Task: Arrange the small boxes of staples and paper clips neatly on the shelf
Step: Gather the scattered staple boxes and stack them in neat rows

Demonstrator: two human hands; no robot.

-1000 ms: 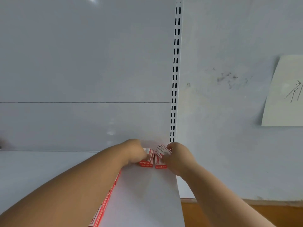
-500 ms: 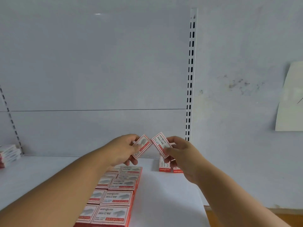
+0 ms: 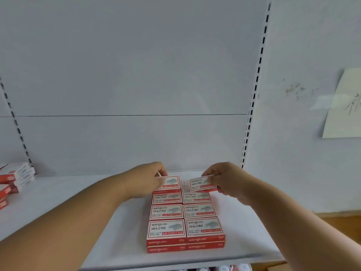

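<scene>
A block of red-and-white staple boxes (image 3: 185, 222) is laid two wide and two high on the white shelf (image 3: 78, 202); the far-left box (image 3: 170, 183) is gripped by the left hand (image 3: 146, 179), resting at the block's back; another staple box (image 3: 203, 183) is pinched by the right hand (image 3: 227, 178) and held tilted just above the back-right spot; more boxes (image 3: 13, 178) are piled loosely at the shelf's far left.

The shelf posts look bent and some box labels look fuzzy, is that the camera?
Head view: yes, the wide lens bows the right post and left post; the near boxes read fairly sharply, while the box in the right hand is smeared; lighting is soft, shadows faint.
</scene>
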